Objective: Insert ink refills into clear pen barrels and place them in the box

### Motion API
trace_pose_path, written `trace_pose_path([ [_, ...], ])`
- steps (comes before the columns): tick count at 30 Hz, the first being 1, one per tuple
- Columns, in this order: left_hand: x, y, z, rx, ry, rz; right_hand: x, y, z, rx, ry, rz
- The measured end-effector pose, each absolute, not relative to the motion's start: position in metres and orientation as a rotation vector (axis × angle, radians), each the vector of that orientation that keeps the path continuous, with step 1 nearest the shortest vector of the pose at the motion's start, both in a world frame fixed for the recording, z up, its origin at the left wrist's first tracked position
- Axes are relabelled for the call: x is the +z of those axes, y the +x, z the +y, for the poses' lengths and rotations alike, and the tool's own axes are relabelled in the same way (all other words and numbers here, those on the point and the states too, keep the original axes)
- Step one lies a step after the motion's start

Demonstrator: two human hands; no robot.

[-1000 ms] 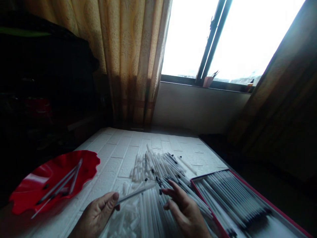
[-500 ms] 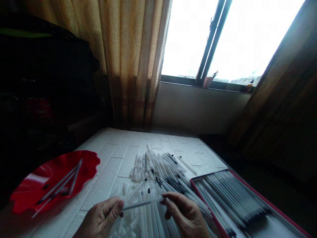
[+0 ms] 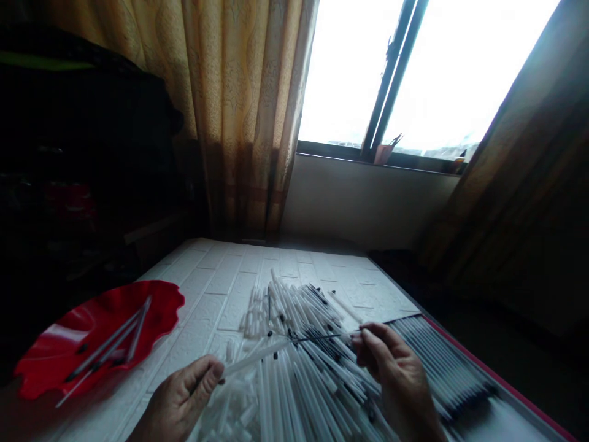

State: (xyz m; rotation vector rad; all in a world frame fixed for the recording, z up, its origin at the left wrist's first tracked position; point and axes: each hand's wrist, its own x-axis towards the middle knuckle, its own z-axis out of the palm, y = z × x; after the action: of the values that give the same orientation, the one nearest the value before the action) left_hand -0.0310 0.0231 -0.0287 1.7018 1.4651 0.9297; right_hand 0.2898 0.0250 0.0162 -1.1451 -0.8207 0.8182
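Note:
Pinched in my left hand (image 3: 186, 393) is a clear, whitish pen barrel (image 3: 257, 355), tilted up to the right over the pile. My right hand (image 3: 391, 368) grips the far end of a thin dark pen refill (image 3: 322, 336) between thumb and fingertips. The refill's other end meets the barrel's open end; whether it sits inside is hard to tell. Below both hands lies a heap of clear pen barrels (image 3: 288, 399), with dark refills (image 3: 315, 353) and short clear caps (image 3: 255, 319) among them.
At left stands a red wavy-rimmed bowl (image 3: 161, 307) holding a few pens. To the right, partly behind my right hand, a red-edged box (image 3: 519, 393) contains rows of pens (image 3: 442, 350). The table (image 3: 202, 276) has a white brick-patterned cover. Curtains and a window rise behind.
My right hand has moved right and away from the barrel, and a length of dark refill now shows between them. My left hand has stayed nearly in place, still holding the barrel.

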Motion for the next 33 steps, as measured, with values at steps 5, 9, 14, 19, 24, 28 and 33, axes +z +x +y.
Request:
trace_pose_path([
  [5, -0.04, -0.035, 0.029, 0.948, 1.624, 1.471, 0.012, 0.309, 0.034, 0.711, -1.278, -0.873],
  [9, -0.041, -0.037, 0.029, 0.964, 1.636, 1.477, 0.001, 0.309, 0.035, 0.493, -1.548, -1.25],
  [14, -0.042, -0.037, 0.031, 0.958, 1.646, 1.496, 0.002, 0.312, 0.032, 0.098, -1.839, -1.581],
  [19, -0.042, -0.036, 0.032, 0.943, 1.642, 1.48, 0.017, 0.314, 0.023, 0.079, -2.107, -1.888],
  [24, -0.033, -0.034, 0.026, 0.916, 1.673, 1.469, 0.02, 0.317, 0.016, 0.034, -2.17, -1.932],
  [28, -0.029, -0.032, 0.02, 0.869, 1.732, 1.451, 0.021, 0.319, 0.015, -0.003, -2.07, -1.931],
  [33, -0.032, -0.027, 0.015, 0.911, 1.939, 1.367, 0.023, 0.291, 0.011, 0.418, -1.534, -1.935],
])
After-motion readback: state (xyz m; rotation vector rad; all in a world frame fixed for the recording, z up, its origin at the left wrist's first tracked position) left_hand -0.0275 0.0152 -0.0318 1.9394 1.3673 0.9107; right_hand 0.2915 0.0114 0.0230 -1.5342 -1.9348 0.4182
